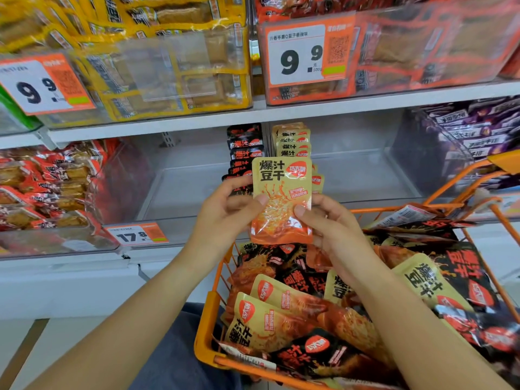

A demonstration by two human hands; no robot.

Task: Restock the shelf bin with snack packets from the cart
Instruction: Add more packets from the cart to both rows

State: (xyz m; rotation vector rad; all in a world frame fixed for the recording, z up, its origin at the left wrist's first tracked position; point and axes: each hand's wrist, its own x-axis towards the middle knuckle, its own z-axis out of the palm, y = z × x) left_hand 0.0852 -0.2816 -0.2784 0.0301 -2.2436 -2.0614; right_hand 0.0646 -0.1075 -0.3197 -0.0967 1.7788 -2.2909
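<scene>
- The task's thing right now is a tan and orange foil snack packet (281, 198), held upright in front of me, above the near edge of the cart and in front of the shelf bin.
- My left hand (225, 212) grips its left side, thumb on the front and fingers curled behind; my right hand (329, 220) pinches the right side the same way. Both sets of fingers are clamped on that packet. It may be the front one of a small stack; I cannot tell.
- Just behind it, the clear plastic shelf bin (365, 175) on the middle shelf holds a short upright row of matching tan packets (292, 142) at its left end, and beside it stands a row of black and red packets (244, 147) in the neighbouring section.
- Both sections look mostly bare beyond those rows, so I judge the restocking has only started.
- Below my hands, the orange wire cart basket (208, 327) is heaped with tan and black packets, so most of the work is left.
- Further out: an orange price tag reading 17.8 (138, 235) on the shelf edge, and full bins of yellow and red packets above.
</scene>
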